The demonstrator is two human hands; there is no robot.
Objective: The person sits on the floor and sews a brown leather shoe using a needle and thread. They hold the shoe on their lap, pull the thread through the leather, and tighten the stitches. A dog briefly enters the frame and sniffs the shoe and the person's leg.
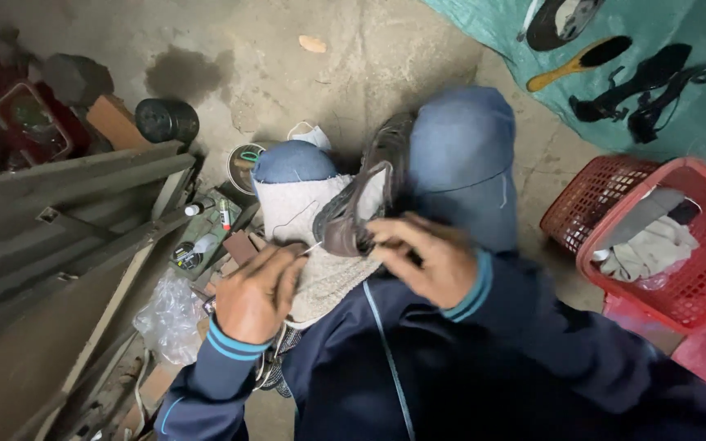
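Observation:
A worn brown shoe (pixel 365 200) lies between my knees, resting on a pale knitted cloth (pixel 312 245) spread over my lap. My right hand (pixel 422 260) grips the shoe's rear edge from the right. My left hand (pixel 256 294) is closed around a thin needle-like tool (pixel 312 247) whose tip meets the shoe's heel; a light thread runs from there. Both sleeves are dark blue with lighter blue cuffs.
A red plastic basket (pixel 680 286) with cloths stands at right. On a teal tarp (pixel 696 98) lie a brush (pixel 578 64) and black sandals (pixel 643 90). Grey metal bars (pixel 59 220), small bottles, a plastic bag and a black cylinder (pixel 167 120) crowd the left.

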